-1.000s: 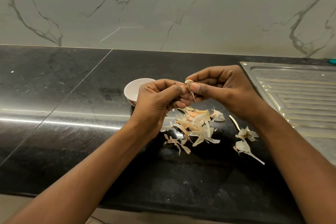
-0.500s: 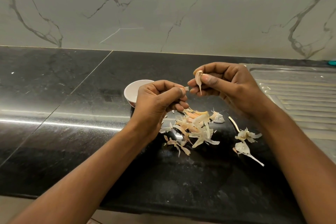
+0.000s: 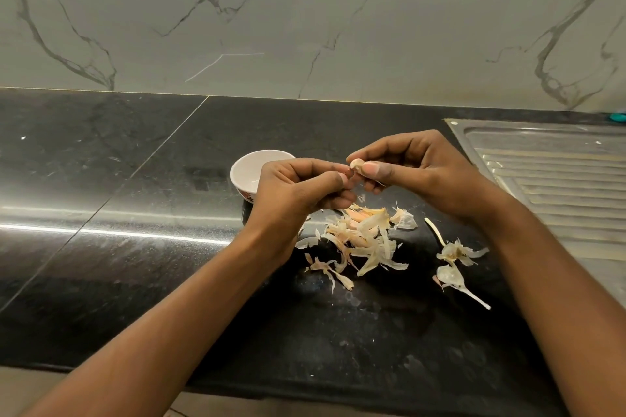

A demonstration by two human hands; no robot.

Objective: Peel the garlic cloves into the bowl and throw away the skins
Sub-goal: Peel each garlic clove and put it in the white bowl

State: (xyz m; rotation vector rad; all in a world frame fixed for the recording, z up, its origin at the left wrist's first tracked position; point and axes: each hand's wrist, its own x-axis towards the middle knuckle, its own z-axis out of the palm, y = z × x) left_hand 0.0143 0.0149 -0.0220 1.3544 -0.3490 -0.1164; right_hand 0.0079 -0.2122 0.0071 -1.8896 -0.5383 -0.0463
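At the centre of the frame, a garlic clove (image 3: pixel 357 164) is pinched between thumb and forefinger of the right grip (image 3: pixel 418 167), above the black surface (image 3: pixel 135 247). Its left end is nipped by the curled fingertips of the left grip (image 3: pixel 298 191). A white bowl (image 3: pixel 241 168) is partly hidden behind the left grip. Peeled skins (image 3: pixel 362 237) are heaped on the surface below both grips, and more are scattered right of them, beside the steel drainboard (image 3: pixel 559 179).

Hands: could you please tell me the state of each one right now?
Right hand: closed, pinching a small pale garlic clove.
Left hand: curled, fingertips at that clove; its grip cannot be told.
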